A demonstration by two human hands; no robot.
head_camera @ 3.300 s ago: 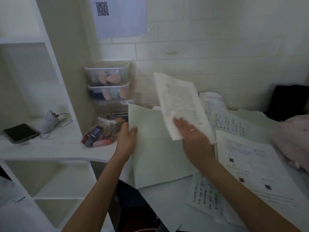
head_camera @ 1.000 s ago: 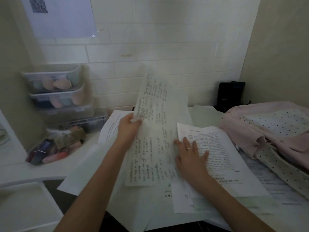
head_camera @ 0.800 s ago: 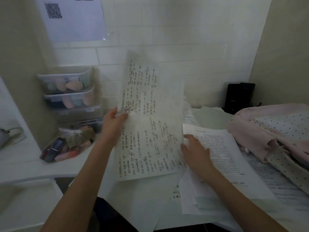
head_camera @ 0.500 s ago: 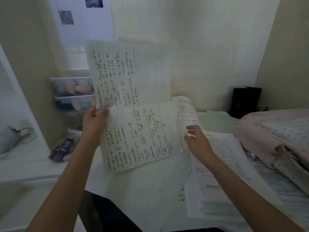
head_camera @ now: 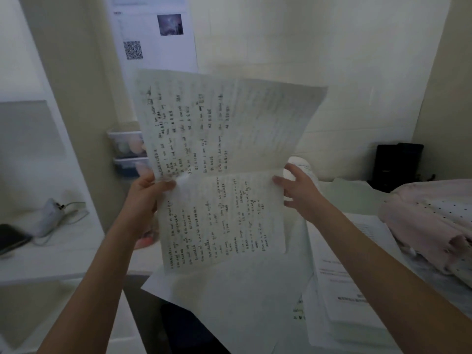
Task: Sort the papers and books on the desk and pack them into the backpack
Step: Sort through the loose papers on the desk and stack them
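Observation:
A large handwritten sheet (head_camera: 219, 169), creased across its middle, hangs upright in the air over the desk. My left hand (head_camera: 145, 198) pinches its left edge at the crease. My right hand (head_camera: 297, 191) is at the sheet's right edge with fingers spread; whether it grips the paper is unclear. Below lie a big blank sheet (head_camera: 242, 302) hanging over the desk front and a stack of printed papers (head_camera: 350, 284) at the right. The pink dotted backpack (head_camera: 434, 221) lies on the desk at the far right.
Stacked clear boxes (head_camera: 125, 152) stand against the wall behind the sheet. A white shelf unit at the left carries a phone (head_camera: 11, 238) and a charger with cable (head_camera: 51, 215). A black box (head_camera: 398, 162) stands in the back right corner. A poster (head_camera: 153, 31) hangs on the wall.
The left hand has raised the handwritten sheet from the desk and unfolded it upright. The right hand left the printed stack and came up to the sheet's right edge.

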